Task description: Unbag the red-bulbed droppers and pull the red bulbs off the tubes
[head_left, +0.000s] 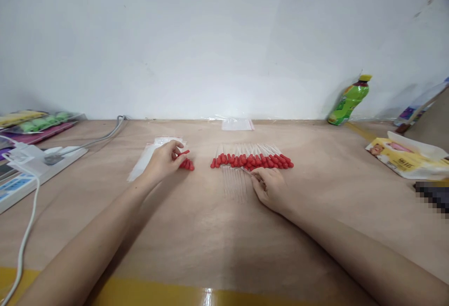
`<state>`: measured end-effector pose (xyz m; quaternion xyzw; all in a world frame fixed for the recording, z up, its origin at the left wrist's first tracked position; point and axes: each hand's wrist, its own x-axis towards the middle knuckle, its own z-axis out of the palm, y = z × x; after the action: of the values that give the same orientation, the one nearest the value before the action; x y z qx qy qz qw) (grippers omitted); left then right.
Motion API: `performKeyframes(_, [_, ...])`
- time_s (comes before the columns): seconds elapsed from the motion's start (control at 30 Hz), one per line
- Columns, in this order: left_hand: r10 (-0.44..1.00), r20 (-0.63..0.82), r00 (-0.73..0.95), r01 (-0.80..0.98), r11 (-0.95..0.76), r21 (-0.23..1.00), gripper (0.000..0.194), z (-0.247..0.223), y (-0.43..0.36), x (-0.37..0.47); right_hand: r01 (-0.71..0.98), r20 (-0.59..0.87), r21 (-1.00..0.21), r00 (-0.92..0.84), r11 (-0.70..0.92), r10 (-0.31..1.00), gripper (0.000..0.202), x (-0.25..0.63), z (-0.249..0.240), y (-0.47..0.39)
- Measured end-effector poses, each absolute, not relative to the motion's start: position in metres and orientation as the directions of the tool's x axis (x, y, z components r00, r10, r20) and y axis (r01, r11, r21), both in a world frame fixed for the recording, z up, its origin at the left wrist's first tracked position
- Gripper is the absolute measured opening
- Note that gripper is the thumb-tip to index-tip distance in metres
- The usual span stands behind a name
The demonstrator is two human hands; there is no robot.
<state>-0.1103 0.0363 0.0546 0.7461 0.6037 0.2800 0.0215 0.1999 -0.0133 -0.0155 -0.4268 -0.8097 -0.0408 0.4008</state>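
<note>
My left hand (169, 157) pinches a red rubber bulb (185, 152) between thumb and fingers. Just beneath it lies a small pile of loose red bulbs (188, 165). In front of me, a row of glass droppers (250, 160) lies side by side, red bulbs toward me and thin clear tubes pointing to the wall. Several bare glass tubes (233, 184) lie below that row, their ends near the bulbs. My right hand (268, 185) is closed on a thin clear glass tube (246, 171), its end reaching left over the bare tubes.
Clear zip bags (142, 161) lie behind my left hand, and another bag (237, 124) rests by the wall. A power strip (21, 179) with cables is at left. At right are a green bottle (351, 101) and a yellow tissue pack (403, 158).
</note>
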Motion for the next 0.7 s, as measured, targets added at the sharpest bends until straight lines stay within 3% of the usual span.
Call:
performKeyframes(0.13, [0.908,0.366,0.201,0.923,-0.301,0.240,0.016,0.048,0.037,-0.111,0.724,0.731,-0.200,-0.339,0.660,0.593,0.015,0.194,-0.017,-0.011])
performKeyframes(0.3, [0.907,0.316,0.277,0.911,-0.353,0.213,0.016,0.040,0.038,-0.112,0.713,0.742,-0.123,-0.396,0.691,0.541,0.017,0.191,-0.016,-0.012])
performKeyframes(0.5, [0.885,0.345,0.313,0.901,-0.392,0.187,0.027,0.043,0.038,-0.113,0.691,0.680,-0.169,-0.434,0.703,0.591,0.016,0.189,-0.015,-0.017])
performKeyframes(0.7, [0.842,0.414,0.346,0.891,-0.433,0.137,0.024,0.041,0.030,-0.095,0.714,0.547,-0.187,-0.495,0.675,0.675,0.045,0.188,-0.005,-0.022])
